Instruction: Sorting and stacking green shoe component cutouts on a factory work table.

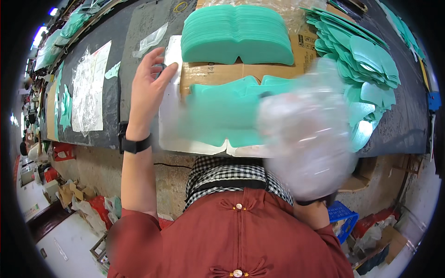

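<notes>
My left hand (150, 85) is raised over the left side of the worktable, its thumb apart from its curled fingers; a small dark band or object shows between them. A blurred clear plastic bag (306, 134) covers my right hand, hiding the fingers. Between my hands lie green butterfly-shaped sheets (227, 111), partly smeared and partly behind the bag. They rest on a white board (171, 116) with a notched front edge. Beyond them, on cardboard (204, 72), stands a thick, even stack of green sheets (236, 37).
A loose, fanned heap of green sheets (366, 60) lies at the right. Left of my arm are a plastic-covered white paper (90, 88) and a scrap of clear film (152, 39). A blue crate (342, 220) stands below the table at the right. Clear wrap lies behind the stack.
</notes>
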`<state>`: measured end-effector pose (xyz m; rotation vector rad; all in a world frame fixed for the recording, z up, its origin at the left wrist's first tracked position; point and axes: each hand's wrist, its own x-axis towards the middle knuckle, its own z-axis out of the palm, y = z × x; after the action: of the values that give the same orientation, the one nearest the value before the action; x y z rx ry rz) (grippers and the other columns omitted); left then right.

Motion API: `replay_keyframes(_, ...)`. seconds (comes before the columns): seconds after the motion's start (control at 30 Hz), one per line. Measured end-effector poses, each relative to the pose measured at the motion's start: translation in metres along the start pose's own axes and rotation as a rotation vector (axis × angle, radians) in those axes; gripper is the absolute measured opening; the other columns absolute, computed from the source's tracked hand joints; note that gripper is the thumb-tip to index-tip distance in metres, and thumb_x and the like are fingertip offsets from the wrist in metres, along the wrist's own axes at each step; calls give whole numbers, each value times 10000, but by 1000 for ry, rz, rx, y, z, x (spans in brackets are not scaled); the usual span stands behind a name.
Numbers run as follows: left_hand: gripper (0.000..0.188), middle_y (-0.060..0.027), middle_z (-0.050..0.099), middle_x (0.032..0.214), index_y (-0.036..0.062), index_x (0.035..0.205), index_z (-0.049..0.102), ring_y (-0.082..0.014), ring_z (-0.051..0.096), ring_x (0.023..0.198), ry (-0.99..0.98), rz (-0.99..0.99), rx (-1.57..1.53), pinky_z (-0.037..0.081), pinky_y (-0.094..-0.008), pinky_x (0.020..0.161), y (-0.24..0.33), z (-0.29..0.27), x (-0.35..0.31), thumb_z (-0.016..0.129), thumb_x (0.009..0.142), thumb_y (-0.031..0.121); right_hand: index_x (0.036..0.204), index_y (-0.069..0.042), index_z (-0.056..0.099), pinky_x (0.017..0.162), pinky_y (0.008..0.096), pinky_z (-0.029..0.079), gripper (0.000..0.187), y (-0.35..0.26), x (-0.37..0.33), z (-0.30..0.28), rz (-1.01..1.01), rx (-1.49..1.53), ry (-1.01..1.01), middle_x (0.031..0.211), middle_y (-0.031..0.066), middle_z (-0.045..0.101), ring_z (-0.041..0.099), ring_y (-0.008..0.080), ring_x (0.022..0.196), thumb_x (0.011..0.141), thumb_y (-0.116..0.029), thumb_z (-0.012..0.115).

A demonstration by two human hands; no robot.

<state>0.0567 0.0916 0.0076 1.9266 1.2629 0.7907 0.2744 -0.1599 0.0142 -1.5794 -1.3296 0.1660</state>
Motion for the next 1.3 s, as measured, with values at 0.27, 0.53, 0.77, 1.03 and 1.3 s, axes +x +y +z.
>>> replay_keyframes(0.27, 866, -149, 557, 1157, 96, 1449, 464, -233, 585, 924, -27, -19, 242, 516, -374, 795, 17, 49, 27, 803, 758, 493, 1004, 24, 652, 927, 465, 541, 324, -39, 27, 80, -280, 331, -87, 1115, 168, 656, 658, 323, 1040, 729, -133, 723)
replay_keyframes(0.53, 699, -114, 577, 1115, 89, 1420, 499, -180, 615, 848, -55, 79, 149, 529, -314, 746, 13, 48, 30, 781, 833, 341, 1213, -17, 624, 927, 454, 527, 415, 14, -30, -9, 620, 803, -246, 1197, 166, 642, 636, 376, 1051, 891, -268, 700)
replay_keyframes(0.77, 446, -77, 678, 1037, 31, 1262, 624, -117, 626, 863, 19, 169, 116, 513, -279, 783, -10, 22, 23, 743, 881, 230, 1305, 30, 565, 1006, 456, 432, 625, 36, -3, -42, -109, -1079, 60, 1269, 187, 595, 542, 356, 1160, 874, -375, 767)
replay_keyframes(1.03, 270, 7, 679, 1015, 10, 1165, 664, -55, 578, 793, -75, -73, -265, 477, -209, 706, 8, -21, 8, 673, 922, 127, 1218, -21, 620, 890, 414, 504, 466, 26, 6, -6, -35, -275, 126, 1170, 153, 652, 624, 312, 1026, 852, -271, 762)
replay_keyframes(1.3, 284, -32, 674, 1061, 4, 1194, 641, -88, 612, 900, 60, -133, -402, 495, -242, 768, 11, -64, -25, 660, 934, 117, 1195, -38, 642, 863, 400, 532, 504, -27, 23, 85, -315, 304, -194, 1153, 145, 679, 662, 330, 1021, 758, -233, 802)
